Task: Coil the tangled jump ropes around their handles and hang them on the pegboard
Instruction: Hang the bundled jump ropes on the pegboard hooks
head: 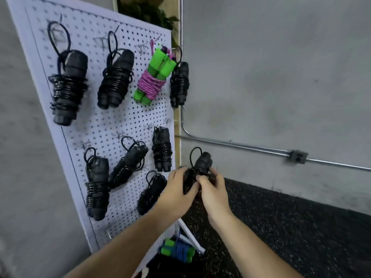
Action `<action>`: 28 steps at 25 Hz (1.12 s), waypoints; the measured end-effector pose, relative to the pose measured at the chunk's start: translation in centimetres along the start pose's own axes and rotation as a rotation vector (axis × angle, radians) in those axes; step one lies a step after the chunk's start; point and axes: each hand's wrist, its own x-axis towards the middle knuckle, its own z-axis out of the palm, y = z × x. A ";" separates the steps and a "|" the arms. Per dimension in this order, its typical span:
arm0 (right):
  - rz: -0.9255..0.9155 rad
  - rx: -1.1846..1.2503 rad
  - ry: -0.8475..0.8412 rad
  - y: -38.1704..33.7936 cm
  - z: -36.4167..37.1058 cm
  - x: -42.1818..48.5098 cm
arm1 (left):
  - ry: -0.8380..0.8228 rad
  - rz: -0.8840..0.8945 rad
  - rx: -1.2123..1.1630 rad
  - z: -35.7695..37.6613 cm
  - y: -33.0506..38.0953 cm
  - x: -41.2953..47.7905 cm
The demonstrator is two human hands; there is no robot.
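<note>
You face a grey wall (pixel 281 67) from 12 to 3 o'clock. A thin metal pipe (pixel 251 147) comes down it, bends near the middle, then runs off toward 3 o'clock. A small grey box (pixel 298 156) sits on that pipe. From 4 to 6 o'clock you see a dark, speckled floor (pixel 301 227). Up at 12 o'clock are green leaves (pixel 146 11), just beside a strip of light wood (pixel 174 7).

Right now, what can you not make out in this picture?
Head view: black rope bundle, lower half covered by the left hand and right hand.
Head view: blue rope on the floor, too blurred to count coils.
Head view: plant, cut off by the top edge.
</note>
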 end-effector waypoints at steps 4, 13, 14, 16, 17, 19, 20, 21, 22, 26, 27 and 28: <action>-0.093 0.068 0.003 -2.8 2.1 4.4 | 0.072 0.113 0.081 -0.7 2.1 4.2; -0.213 -0.085 -0.048 -5.1 6.8 13.2 | 0.158 0.102 0.278 -2.7 1.7 12.6; -0.206 -0.119 -0.050 -4.7 6.9 13.6 | 0.120 0.088 0.296 -2.7 1.4 12.8; -0.153 -0.167 -0.074 -3.8 6.9 13.9 | 0.034 0.064 0.333 -2.5 1.3 12.8; -0.139 -0.173 -0.095 -3.3 6.7 13.8 | 0.003 0.051 0.355 -2.2 1.0 12.6; -0.160 -0.215 -0.127 -2.4 6.1 13.1 | -0.025 0.042 0.378 -1.9 0.6 11.9; -0.186 -0.251 -0.142 -2.1 5.6 12.6 | -0.033 0.048 0.385 -1.8 0.4 11.5; -0.227 -0.286 -0.163 -1.9 5.2 12.1 | -0.039 0.052 0.394 -1.7 0.2 11.1; -0.269 -0.332 -0.190 -1.8 4.8 11.7 | -0.042 0.052 0.403 -1.7 0.0 10.8; -0.517 -0.656 -0.272 0.5 2.6 9.2 | -0.097 0.105 0.441 -1.1 -1.3 8.3; -0.570 -0.730 -0.293 1.4 1.8 8.5 | -0.116 0.132 0.439 -0.9 -2.0 7.4; -0.593 -0.801 -0.309 2.4 1.0 7.7 | -0.130 0.144 0.428 -0.6 -2.6 6.3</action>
